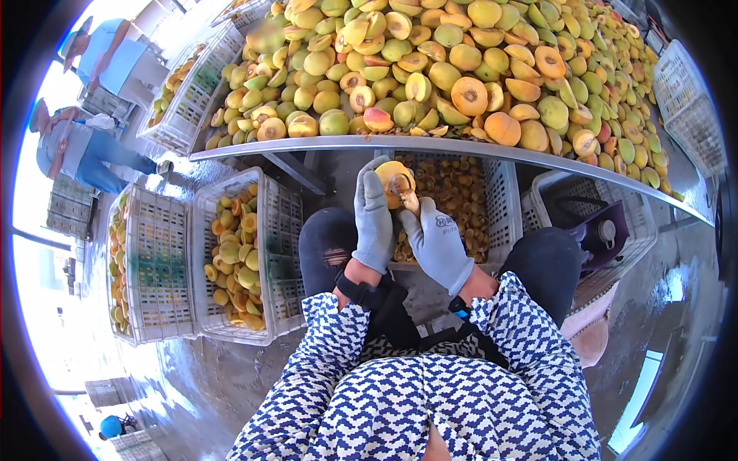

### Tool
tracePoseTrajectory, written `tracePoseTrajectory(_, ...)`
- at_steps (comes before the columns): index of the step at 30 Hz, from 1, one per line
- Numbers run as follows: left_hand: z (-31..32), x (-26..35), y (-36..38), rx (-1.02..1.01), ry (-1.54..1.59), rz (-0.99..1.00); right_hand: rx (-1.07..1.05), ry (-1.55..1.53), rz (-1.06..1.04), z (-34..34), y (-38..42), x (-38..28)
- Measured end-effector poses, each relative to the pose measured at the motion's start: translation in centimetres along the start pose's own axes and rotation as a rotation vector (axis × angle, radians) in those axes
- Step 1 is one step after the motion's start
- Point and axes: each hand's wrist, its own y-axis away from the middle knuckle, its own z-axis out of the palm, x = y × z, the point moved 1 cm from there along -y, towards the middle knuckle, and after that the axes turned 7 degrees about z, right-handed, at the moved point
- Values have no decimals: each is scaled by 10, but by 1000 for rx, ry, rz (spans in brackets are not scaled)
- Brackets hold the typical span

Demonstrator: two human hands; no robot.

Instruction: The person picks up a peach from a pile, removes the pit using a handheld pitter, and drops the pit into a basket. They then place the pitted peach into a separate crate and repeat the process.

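My left hand (372, 223), in a grey glove, holds a yellow peach half (396, 183) with its cut face and brown centre toward me. My right hand (440, 244), also gloved, is closed on a small tan-handled tool (411, 203) whose tip meets the centre of the fruit. The tool's far end is hard to make out against the flesh. Both hands are above my lap, just below the table edge. Under them stands a crate of brown peach pits (453, 192), partly hidden by my hands.
A metal-edged table (461, 146) bears a large heap of peaches (469, 96), many halved. To my left stand a crate of peach halves (265, 253) and another white crate (157, 265). A crate (642, 223) with a purple container (600, 234) is at right. Two people (96, 150) stand far left.
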Motion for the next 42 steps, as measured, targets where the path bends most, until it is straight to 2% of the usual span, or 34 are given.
tracePoseTrajectory(1, 2, 2, 0, 12, -65, 46, 0, 0, 0, 1, -1, 0)
tracePoseTrajectory(7, 4, 7, -2, 23, -20, 24, -79, -65, 50, 4, -2, -1)
tracePoseTrajectory(13, 1, 8, -7, -44, -173, 92, -112, -229, -16, 4, -2, 1)
tracePoseTrajectory(15, -1, 6, -7, -56, -151, 76, -347, -387, 183, -2, -3, -1)
tracePoseTrajectory(16, -2, 6, -7, -69, -130, 61, -346, -387, 179, -9, -6, -6)
tracePoseTrajectory(18, -1, 10, -8, -100, -125, 25, -721, -747, 549, -23, -7, -15)
tracePoseTrajectory(19, -1, 12, -7, -128, -119, -13, -720, -748, 551, -31, -8, -19)
tracePoseTrajectory(21, 1, 14, -5, -168, -73, -65, -938, -1127, 759, -39, -6, -24)
tracePoseTrajectory(23, 5, 19, -4, -209, -30, -115, -996, -1217, 784, -39, -3, -21)
tracePoseTrajectory(25, 13, 24, 0, -236, 149, -212, -1063, -1451, 810, -38, -1, -18)
tracePoseTrajectory(27, 17, 24, 0, -234, 163, -234, -1076, -1495, 804, -34, 2, -14)
tracePoseTrajectory(30, 4, 14, -8, 13, 241, -482, -1074, -1654, 728, -37, 4, -10)
tracePoseTrajectory(31, -12, 16, -13, -156, 382, -453, -1071, -1636, 717, -43, 5, -11)
tracePoseTrajectory(33, -22, 50, -21, 83, -20, -284, -923, -1491, 753, -59, 5, -15)
tracePoseTrajectory(34, -28, 75, -20, 153, -104, -172, -849, -1344, 757, -67, 4, -15)
tracePoseTrajectory(35, -43, 100, -19, 226, -191, -58, -857, -1336, 744, -72, 3, -15)
tracePoseTrajectory(36, -90, 109, -24, 203, -459, 151, -800, -1218, 778, -77, 2, -13)
tracePoseTrajectory(37, -156, 112, -26, 244, -884, 331, -742, -1102, 806, -81, 0, -11)
tracePoseTrajectory(38, -165, 147, -18, 190, -721, 270, -750, -1102, 768, -86, -2, -12)
tracePoseTrajectory(39, -180, 177, -6, 221, -1340, 101, -758, -1106, 759, -88, -6, -15)
tracePoseTrajectory(40, -215, 179, -2, 245, -1645, 136, -752, -1084, 731, -90, -10, -17)
tracePoseTrajectory(41, -220, 184, 0, 258, -1653, 130, -751, -1057, 706, -89, -14, -19)
tracePoseTrajectory(42, -222, 187, -3, 240, -1971, 191, -765, -1030, 705, -88, -19, -20)
